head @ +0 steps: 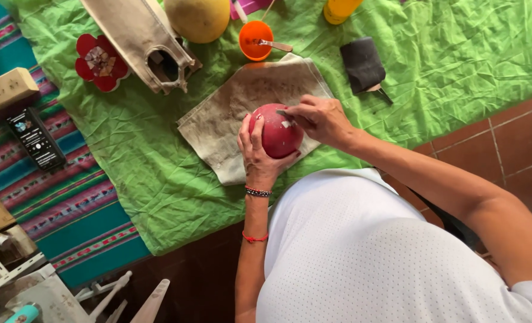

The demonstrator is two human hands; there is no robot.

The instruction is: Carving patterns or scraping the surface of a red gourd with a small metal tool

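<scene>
ball (276, 133) over rag (230, 113), cup (255, 40) behind

left hand (257, 152): fingers cupped, gripping | right hand (321, 119): fingers pinched, wrist bent

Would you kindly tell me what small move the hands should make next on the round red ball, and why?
Probably press the small pale chip flat: the right hand pinches it against the round red ball, cupped by the left hand above the stained beige cloth.

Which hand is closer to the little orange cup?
The right hand. It sits on the upper side of the red ball, just below and right of the orange cup. The left hand cradles the ball from underneath, farther from the cup.
</scene>
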